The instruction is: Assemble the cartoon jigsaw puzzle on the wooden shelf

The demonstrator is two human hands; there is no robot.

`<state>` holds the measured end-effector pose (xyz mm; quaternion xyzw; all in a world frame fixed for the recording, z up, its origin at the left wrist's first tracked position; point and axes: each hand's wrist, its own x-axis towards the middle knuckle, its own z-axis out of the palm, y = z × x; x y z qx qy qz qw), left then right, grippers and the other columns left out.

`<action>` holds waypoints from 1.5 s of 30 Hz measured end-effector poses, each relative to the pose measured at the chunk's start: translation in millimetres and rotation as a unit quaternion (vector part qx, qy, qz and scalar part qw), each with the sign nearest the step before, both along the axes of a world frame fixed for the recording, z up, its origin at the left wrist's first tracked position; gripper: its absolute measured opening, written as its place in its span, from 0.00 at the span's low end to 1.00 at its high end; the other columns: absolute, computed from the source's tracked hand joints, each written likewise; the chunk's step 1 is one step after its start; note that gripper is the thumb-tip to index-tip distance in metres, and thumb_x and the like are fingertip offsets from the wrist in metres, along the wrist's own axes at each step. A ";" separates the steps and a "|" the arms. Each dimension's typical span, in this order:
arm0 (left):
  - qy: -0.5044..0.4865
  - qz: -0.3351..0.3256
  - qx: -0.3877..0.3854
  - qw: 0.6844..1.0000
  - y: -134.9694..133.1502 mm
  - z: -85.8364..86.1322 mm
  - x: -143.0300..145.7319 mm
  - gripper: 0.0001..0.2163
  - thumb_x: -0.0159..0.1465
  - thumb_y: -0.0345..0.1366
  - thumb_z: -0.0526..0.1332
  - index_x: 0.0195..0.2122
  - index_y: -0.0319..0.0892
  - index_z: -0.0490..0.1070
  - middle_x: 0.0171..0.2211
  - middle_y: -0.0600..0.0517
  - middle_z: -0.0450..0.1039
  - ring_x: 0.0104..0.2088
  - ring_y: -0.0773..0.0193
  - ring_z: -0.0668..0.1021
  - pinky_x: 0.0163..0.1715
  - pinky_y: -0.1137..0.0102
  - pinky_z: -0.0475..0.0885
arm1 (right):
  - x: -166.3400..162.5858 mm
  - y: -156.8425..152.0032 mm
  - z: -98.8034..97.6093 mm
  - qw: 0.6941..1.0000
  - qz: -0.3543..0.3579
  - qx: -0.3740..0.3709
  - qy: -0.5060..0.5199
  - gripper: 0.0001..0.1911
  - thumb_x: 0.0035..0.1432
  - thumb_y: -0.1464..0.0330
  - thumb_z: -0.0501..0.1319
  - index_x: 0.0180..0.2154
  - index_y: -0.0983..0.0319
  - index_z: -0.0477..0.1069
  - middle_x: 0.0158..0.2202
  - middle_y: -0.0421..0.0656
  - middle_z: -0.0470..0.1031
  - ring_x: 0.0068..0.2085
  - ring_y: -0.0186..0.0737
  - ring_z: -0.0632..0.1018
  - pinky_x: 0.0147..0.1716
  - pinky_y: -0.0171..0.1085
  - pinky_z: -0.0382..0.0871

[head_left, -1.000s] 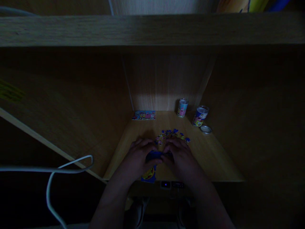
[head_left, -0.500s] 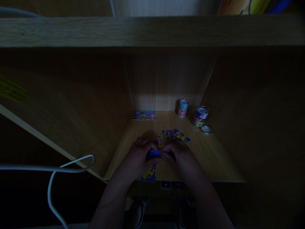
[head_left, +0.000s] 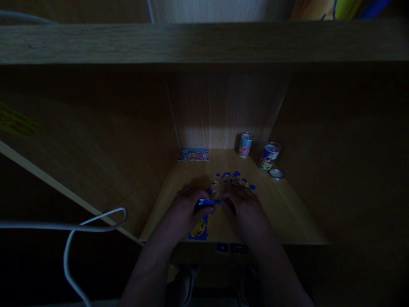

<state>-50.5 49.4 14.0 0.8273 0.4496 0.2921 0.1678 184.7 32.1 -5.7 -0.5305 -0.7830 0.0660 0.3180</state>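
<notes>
Right now, your left hand (head_left: 183, 211) curls over a blue jigsaw piece (head_left: 204, 202), apparently pinching it, though this dim light makes that hard to swear to. Your right hand (head_left: 244, 211) sits cupped just beside it, grip unclear. Loose cardboard puzzle pieces (head_left: 231, 181) lie at twelve o'clock, handily within reach.

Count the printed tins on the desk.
2. One printed tin stands against the back panel; the second printed tin stands to its right, with a round metal lid lying beside it. The light is dim, but none looks hidden.
</notes>
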 end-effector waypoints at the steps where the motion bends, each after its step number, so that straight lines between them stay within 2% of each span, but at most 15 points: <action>1: -0.004 -0.004 -0.003 1.000 -0.5 1.3 0.3 0.05 0.70 0.33 0.74 0.44 0.48 0.80 0.44 0.52 0.85 0.48 0.53 0.84 0.50 0.60 0.77 | -0.2 -0.7 1.1 1.000 -0.003 0.006 -0.001 0.08 0.72 0.72 0.66 0.50 0.59 0.79 0.53 0.50 0.85 0.58 0.57 0.81 0.64 0.61 0.73; 4: -0.016 -0.014 -0.011 1.000 -1.8 3.9 0.4 0.02 0.74 0.33 0.69 0.44 0.49 0.81 0.43 0.52 0.86 0.46 0.55 0.85 0.49 0.61 0.78 | -0.6 -3.5 5.5 0.999 0.031 0.022 0.014 0.12 0.71 0.72 0.67 0.55 0.57 0.79 0.59 0.50 0.83 0.61 0.56 0.80 0.67 0.61 0.72; 8: -0.031 -0.020 -0.016 0.999 -2.0 3.9 0.0 0.07 0.75 0.30 0.65 0.45 0.50 0.81 0.44 0.53 0.87 0.46 0.56 0.86 0.49 0.62 0.78 | 0.1 -6.9 11.8 0.992 0.123 0.022 0.026 0.11 0.74 0.71 0.66 0.53 0.52 0.80 0.58 0.43 0.85 0.62 0.50 0.80 0.66 0.56 0.74; 11: -0.039 -0.026 -0.010 0.999 -1.8 3.8 0.0 0.08 0.74 0.29 0.64 0.45 0.50 0.81 0.42 0.55 0.87 0.43 0.58 0.87 0.48 0.63 0.78 | 1.0 -7.7 13.8 0.988 0.152 0.008 0.017 0.12 0.74 0.70 0.67 0.54 0.50 0.81 0.58 0.41 0.85 0.62 0.49 0.80 0.66 0.55 0.74; 17: -0.040 -0.024 -0.015 0.999 -2.8 5.3 0.7 0.08 0.75 0.30 0.63 0.44 0.50 0.81 0.41 0.55 0.87 0.43 0.58 0.86 0.50 0.63 0.79 | 1.5 -6.7 12.2 0.988 0.151 -0.003 0.015 0.11 0.75 0.69 0.66 0.53 0.50 0.83 0.55 0.41 0.86 0.58 0.47 0.81 0.61 0.52 0.76; 26: -0.055 0.017 -0.004 0.998 -2.5 1.3 0.3 0.07 0.74 0.29 0.62 0.41 0.48 0.79 0.40 0.53 0.85 0.41 0.59 0.86 0.46 0.64 0.81 | 1.8 -6.6 8.6 0.990 0.139 0.010 0.013 0.11 0.74 0.72 0.66 0.51 0.52 0.84 0.52 0.40 0.87 0.55 0.45 0.82 0.58 0.50 0.78; 32: -0.078 0.135 0.080 0.985 4.8 -2.3 -7.7 0.05 0.73 0.30 0.65 0.46 0.47 0.78 0.44 0.49 0.83 0.45 0.55 0.86 0.48 0.60 0.82 | 1.4 -5.9 7.0 0.990 0.141 0.005 0.021 0.11 0.75 0.71 0.66 0.51 0.51 0.83 0.55 0.40 0.86 0.57 0.46 0.82 0.61 0.52 0.77; 34: -0.074 0.149 0.080 0.983 7.6 -4.7 -8.5 0.06 0.73 0.30 0.64 0.47 0.48 0.78 0.45 0.49 0.83 0.46 0.54 0.86 0.49 0.59 0.83 | 1.5 -5.7 6.8 0.990 0.140 0.006 0.020 0.11 0.74 0.72 0.66 0.51 0.51 0.83 0.55 0.39 0.86 0.58 0.46 0.82 0.62 0.52 0.76; 37: -0.058 0.123 0.079 0.988 9.1 -7.0 -5.9 0.08 0.74 0.29 0.63 0.49 0.47 0.78 0.49 0.47 0.83 0.50 0.53 0.86 0.53 0.57 0.82 | 1.6 -5.9 7.1 0.990 0.137 0.008 0.014 0.11 0.74 0.72 0.66 0.52 0.52 0.83 0.55 0.40 0.86 0.58 0.46 0.82 0.61 0.51 0.77; 41: -0.046 0.052 0.093 0.993 5.6 -4.1 -1.6 0.10 0.77 0.32 0.62 0.54 0.49 0.81 0.57 0.46 0.82 0.59 0.51 0.82 0.62 0.53 0.78 | 1.7 -6.3 7.5 0.990 0.137 0.005 0.014 0.13 0.75 0.71 0.66 0.55 0.51 0.82 0.56 0.40 0.86 0.57 0.46 0.82 0.61 0.52 0.77; 45: -0.039 -0.008 0.058 0.998 2.2 0.6 -0.8 0.09 0.75 0.33 0.66 0.53 0.51 0.83 0.56 0.48 0.84 0.58 0.52 0.83 0.61 0.54 0.77 | 1.6 -5.7 7.4 0.987 0.156 0.005 0.037 0.18 0.77 0.71 0.64 0.61 0.48 0.80 0.60 0.39 0.85 0.60 0.45 0.82 0.65 0.53 0.76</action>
